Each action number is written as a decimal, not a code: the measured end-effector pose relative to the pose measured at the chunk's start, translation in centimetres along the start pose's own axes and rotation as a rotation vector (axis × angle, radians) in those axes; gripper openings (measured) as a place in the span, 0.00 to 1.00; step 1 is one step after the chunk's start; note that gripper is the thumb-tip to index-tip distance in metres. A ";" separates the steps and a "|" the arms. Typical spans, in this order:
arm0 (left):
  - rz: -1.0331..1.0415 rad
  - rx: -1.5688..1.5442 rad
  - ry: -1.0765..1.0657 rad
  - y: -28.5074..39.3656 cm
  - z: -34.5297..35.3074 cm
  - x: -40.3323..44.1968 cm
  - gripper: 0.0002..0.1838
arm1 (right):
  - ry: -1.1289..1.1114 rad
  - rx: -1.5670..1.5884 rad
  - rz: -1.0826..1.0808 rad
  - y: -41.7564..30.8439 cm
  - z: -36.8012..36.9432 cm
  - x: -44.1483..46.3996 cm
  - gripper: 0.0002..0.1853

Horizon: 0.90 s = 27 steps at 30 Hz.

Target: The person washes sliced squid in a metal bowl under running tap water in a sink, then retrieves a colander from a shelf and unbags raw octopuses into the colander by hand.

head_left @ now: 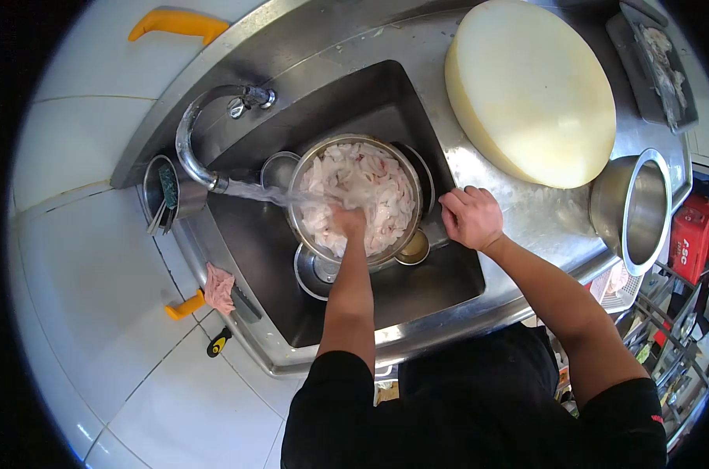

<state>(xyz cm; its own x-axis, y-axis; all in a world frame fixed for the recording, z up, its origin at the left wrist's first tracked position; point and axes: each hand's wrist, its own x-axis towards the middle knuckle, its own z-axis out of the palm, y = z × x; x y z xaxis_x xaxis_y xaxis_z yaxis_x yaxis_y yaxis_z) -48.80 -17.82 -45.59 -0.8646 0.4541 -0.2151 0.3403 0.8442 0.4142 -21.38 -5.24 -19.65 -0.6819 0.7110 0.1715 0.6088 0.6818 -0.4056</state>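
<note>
My left hand (349, 221) reaches into a round metal bowl (408, 173) full of pale, pinkish-white pieces of meat (378, 168). Its fingers are hidden among the pieces and under the water. Water runs from the curved faucet (189, 144) across the bowl's left side. Right of the bowl, my right hand (473, 219) rests on the sink's edge with its fingers curled in and nothing visible in them. The bowl sits in the dark sink (292, 273) above several smaller metal dishes.
A thick round cutting board (534, 90) lies behind my right hand. An empty metal pot (647, 207) and a grey tray (671, 102) stand at right. A utensil holder (190, 195), a pink cloth (219, 288), a knife blade (246, 306) and yellow handles (178, 25) are at left.
</note>
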 end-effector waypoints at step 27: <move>0.570 0.532 -0.639 1.9 -5.8 3.2 0.23 | -0.012 -0.009 -0.001 0.0 -0.2 0.1 0.05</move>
<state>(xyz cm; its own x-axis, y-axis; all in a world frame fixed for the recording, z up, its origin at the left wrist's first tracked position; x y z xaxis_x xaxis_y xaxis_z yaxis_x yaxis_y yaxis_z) -53.01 -16.41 -40.34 -0.2146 0.7653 -0.6068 0.8968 0.4004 0.1880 -21.35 -5.16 -19.46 -0.6870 0.7085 0.1613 0.6119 0.6838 -0.3974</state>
